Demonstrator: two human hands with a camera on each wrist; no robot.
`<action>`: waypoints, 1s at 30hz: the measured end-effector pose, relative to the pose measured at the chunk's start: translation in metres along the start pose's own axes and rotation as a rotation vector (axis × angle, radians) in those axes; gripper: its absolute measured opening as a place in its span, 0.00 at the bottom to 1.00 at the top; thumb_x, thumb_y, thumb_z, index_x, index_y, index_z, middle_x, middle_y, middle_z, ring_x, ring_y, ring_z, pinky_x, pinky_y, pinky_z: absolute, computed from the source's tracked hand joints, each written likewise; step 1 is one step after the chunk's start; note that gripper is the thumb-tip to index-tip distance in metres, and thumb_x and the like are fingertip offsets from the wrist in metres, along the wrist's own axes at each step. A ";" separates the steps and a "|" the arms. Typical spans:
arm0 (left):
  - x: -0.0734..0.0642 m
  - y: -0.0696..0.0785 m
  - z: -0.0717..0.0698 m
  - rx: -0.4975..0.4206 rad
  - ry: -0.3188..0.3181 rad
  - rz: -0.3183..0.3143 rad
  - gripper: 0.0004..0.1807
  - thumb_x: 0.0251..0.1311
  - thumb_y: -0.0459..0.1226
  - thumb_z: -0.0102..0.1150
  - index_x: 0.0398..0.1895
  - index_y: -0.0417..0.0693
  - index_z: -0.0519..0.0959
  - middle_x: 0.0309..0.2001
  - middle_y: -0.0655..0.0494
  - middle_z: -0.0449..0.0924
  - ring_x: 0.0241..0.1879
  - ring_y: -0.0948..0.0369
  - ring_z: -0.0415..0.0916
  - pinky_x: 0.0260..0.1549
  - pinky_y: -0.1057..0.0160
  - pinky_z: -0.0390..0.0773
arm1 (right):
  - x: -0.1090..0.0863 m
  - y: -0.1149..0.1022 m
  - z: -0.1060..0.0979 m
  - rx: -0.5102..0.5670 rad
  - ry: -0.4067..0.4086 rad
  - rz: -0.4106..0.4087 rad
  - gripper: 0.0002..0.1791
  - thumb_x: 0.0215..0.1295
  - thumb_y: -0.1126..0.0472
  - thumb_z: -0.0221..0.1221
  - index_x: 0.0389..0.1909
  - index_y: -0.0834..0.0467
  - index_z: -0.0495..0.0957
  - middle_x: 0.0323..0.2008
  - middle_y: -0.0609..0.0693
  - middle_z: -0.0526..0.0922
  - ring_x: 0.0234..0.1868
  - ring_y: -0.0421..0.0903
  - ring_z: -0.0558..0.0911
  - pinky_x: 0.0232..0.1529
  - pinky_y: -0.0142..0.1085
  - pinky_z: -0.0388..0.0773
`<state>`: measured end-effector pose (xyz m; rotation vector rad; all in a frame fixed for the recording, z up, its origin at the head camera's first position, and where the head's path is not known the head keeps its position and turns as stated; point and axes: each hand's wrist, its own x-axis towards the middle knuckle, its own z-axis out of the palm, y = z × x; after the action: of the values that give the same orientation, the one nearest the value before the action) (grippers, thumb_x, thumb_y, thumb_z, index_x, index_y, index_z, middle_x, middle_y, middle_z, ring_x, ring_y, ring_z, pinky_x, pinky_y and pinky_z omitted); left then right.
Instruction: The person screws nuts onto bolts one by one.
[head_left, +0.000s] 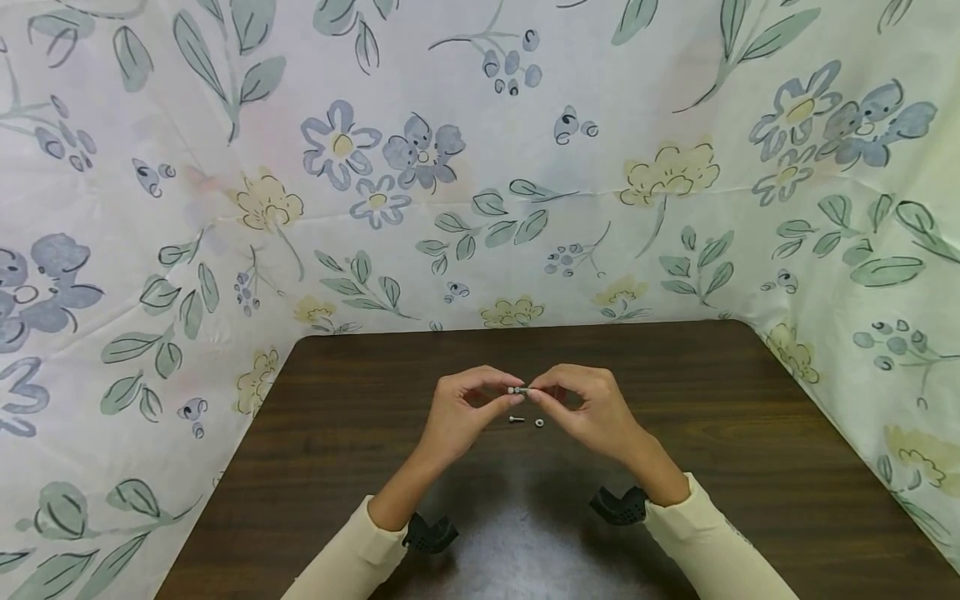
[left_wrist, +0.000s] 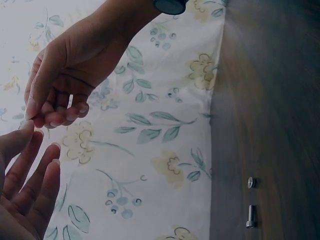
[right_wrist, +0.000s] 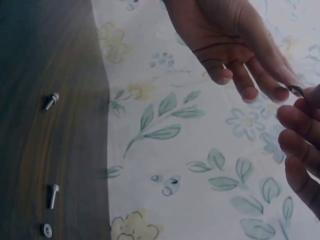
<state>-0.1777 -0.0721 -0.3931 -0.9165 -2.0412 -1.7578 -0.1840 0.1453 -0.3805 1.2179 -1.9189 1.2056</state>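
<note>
Both hands meet fingertip to fingertip above the table. Between the left hand (head_left: 463, 412) and the right hand (head_left: 592, 408) is a small silver bolt (head_left: 517, 390), pinched from either side by thumb and forefinger. A nut may be on it, but it is too small to tell. Beneath the hands lie another bolt (head_left: 516, 419) and a round nut (head_left: 539, 423). The right wrist view also shows a further bolt (right_wrist: 51, 101), apparently with a nut or thick head, which the left hand seems to hide in the head view.
The dark wooden table (head_left: 337, 433) reaches back to a flower-patterned cloth (head_left: 480, 233) that hangs behind it and along both sides. Black wrist mounts (head_left: 431, 533) sit at the cuffs of the cream sleeves.
</note>
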 end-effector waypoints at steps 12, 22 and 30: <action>0.000 -0.001 0.000 0.029 0.004 -0.029 0.04 0.62 0.36 0.71 0.40 0.52 0.88 0.36 0.60 0.87 0.32 0.54 0.83 0.23 0.64 0.81 | 0.000 0.002 0.000 0.001 0.011 -0.052 0.06 0.71 0.59 0.64 0.36 0.57 0.86 0.30 0.42 0.84 0.26 0.36 0.78 0.26 0.30 0.78; -0.001 0.000 0.001 -0.020 -0.030 -0.107 0.06 0.64 0.33 0.69 0.43 0.47 0.87 0.36 0.54 0.87 0.30 0.57 0.84 0.21 0.67 0.77 | -0.001 0.002 0.001 0.009 0.003 -0.045 0.04 0.71 0.59 0.65 0.37 0.55 0.86 0.30 0.42 0.84 0.26 0.36 0.78 0.26 0.29 0.78; 0.000 0.001 0.000 -0.082 -0.040 -0.041 0.20 0.55 0.27 0.73 0.53 0.41 0.84 0.40 0.47 0.88 0.35 0.52 0.87 0.30 0.54 0.87 | -0.001 0.002 0.000 -0.003 0.007 -0.014 0.04 0.63 0.67 0.70 0.37 0.56 0.86 0.30 0.44 0.84 0.26 0.37 0.78 0.24 0.33 0.78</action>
<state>-0.1769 -0.0717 -0.3925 -0.9477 -2.0402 -1.8715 -0.1856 0.1462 -0.3818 1.2222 -1.9035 1.1971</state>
